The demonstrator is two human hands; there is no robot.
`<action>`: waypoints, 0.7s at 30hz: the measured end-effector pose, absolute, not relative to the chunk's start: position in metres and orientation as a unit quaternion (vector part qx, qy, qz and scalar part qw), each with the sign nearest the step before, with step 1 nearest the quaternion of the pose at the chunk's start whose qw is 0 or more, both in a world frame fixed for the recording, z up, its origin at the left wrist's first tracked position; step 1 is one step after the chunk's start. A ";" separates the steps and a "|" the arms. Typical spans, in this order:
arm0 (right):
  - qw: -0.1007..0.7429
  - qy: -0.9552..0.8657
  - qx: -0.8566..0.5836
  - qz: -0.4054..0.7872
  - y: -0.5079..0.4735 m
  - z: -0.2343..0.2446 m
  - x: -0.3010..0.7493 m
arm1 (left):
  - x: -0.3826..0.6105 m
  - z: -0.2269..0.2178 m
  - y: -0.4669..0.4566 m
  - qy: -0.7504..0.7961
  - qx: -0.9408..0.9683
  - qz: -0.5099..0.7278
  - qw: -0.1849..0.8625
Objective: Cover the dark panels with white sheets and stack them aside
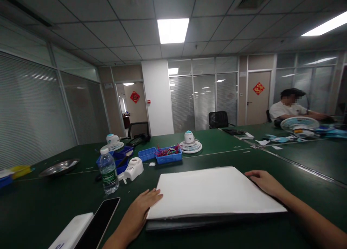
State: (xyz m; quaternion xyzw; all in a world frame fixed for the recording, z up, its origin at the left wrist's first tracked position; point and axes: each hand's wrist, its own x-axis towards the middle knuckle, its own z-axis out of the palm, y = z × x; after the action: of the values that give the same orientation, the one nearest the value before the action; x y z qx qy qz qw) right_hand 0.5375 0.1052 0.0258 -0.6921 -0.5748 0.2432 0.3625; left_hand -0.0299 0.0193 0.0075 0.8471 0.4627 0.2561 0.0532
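Note:
A large white board [214, 191] lies flat on the green table [311, 162], resting on a dark flat base whose edge shows along the front. My left hand [141, 205] lies flat with fingers stretched out, touching the board's left edge. My right hand [264, 180] rests open on the board's far right corner, fingers extended. Neither hand holds anything.
A black phone [99, 222] and a white box [72, 231] lie front left. Behind stand a water bottle [108, 173], white fan parts [132, 168], blue trays [162, 155], a small fan [189, 142] and a metal dish [59, 167]. A person in white [287, 110] sits far right.

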 end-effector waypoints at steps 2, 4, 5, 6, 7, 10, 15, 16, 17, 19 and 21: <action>0.373 -0.582 -0.705 0.160 0.095 0.044 0.537 | -0.023 0.018 0.014 0.494 0.831 0.247 0.071; 0.379 -0.600 -0.700 0.078 0.079 0.065 0.525 | -0.018 0.026 0.009 0.509 0.820 0.247 0.089; 0.377 -0.627 -0.681 0.033 0.069 0.076 0.514 | -0.015 0.029 0.007 0.512 0.817 0.248 0.096; 0.370 -0.669 -0.645 -0.014 0.058 0.084 0.500 | -0.013 0.031 0.005 0.512 0.816 0.250 0.100; 0.354 -0.724 -0.589 -0.061 0.046 0.090 0.483 | -0.012 0.033 0.004 0.512 0.815 0.251 0.100; 0.258 -0.899 -0.328 -0.135 0.011 0.087 0.427 | -0.010 0.034 0.004 0.512 0.817 0.249 0.091; 0.267 -0.903 -0.205 -0.267 -0.010 0.054 0.377 | -0.012 0.028 0.008 0.508 0.831 0.213 0.079; 0.278 -0.893 -0.199 -0.292 -0.010 0.051 0.376 | -0.012 0.026 0.009 0.506 0.833 0.212 0.074; 0.283 -0.887 -0.192 -0.312 -0.009 0.051 0.378 | -0.013 0.024 0.009 0.505 0.832 0.217 0.068; 0.288 -0.878 -0.193 -0.328 -0.008 0.057 0.388 | -0.014 0.020 0.010 0.510 0.822 0.247 0.052; 0.295 -0.872 -0.228 -0.317 -0.011 0.067 0.403 | -0.016 0.017 0.010 0.520 0.805 0.283 0.039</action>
State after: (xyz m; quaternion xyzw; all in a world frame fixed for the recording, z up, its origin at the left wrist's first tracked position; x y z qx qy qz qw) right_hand 0.4026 -0.0109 0.0672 -0.2278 -0.8723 -0.3169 0.2945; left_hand -0.0159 0.0102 0.0166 0.8051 0.5199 0.2829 0.0385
